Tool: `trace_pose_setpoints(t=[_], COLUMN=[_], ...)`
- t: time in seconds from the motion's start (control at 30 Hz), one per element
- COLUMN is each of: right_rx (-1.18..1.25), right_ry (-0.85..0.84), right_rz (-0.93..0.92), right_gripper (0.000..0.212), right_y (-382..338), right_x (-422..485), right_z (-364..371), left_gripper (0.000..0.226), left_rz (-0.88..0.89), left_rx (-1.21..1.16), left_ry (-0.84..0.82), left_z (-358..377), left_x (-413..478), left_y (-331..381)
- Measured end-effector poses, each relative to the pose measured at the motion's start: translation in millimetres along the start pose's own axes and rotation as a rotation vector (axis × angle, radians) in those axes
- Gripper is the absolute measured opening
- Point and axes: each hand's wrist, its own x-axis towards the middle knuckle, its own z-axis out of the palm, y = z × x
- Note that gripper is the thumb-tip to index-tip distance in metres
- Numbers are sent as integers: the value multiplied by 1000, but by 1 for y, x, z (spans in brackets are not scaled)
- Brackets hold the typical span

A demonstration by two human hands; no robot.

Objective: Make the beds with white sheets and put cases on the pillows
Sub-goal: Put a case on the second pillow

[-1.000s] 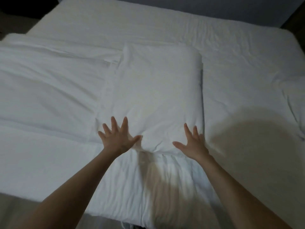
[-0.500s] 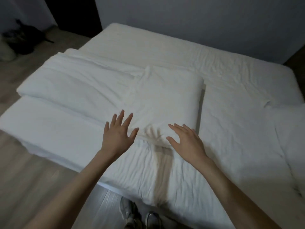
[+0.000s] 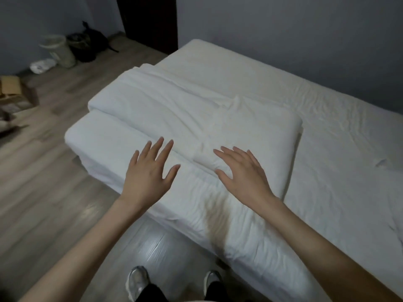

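A white-cased pillow [image 3: 259, 136] lies flat on the bed [image 3: 327, 171], which is covered by a wrinkled white sheet. To its left a folded white duvet [image 3: 157, 112] lies across the bed's corner, partly under the pillow. My left hand [image 3: 150, 173] hovers with fingers spread over the bed's near edge, holding nothing. My right hand [image 3: 242, 173] is flat with straight fingers above the pillow's near left corner; I cannot tell whether it touches.
Wooden floor [image 3: 54, 192] runs along the left and front of the bed. A pale bin [image 3: 58, 50], a dark bag [image 3: 87, 44] and cardboard boxes [image 3: 13, 94] sit by the far left wall. My shoes [image 3: 139, 282] stand at the bed's edge.
Both hands have lifted off the pillow's near edge and drawn back toward me. The view has pulled back and swung left, showing the floor and my shoes.
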Motion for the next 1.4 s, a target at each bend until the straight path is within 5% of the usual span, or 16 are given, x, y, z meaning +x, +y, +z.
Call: trace_pose_setpoints(t=[0.6,0.93,1.4], right_rx=[-52,-139,-164], right_ry=[21,187,86], right_rz=[-244,-249,-61], right_gripper=[50,46,55], right_y=[-339,-422,-528], right_x=[204,360,622], right_z=[90,173,220], left_gripper=[69,61,60], left_rz=[-119,-135,-22], left_rx=[47,37,-4], left_ry=[57,90,4], left_z=[-140,-152,-186], left_x=[25,139,357], left_y=[-362,-517,-723])
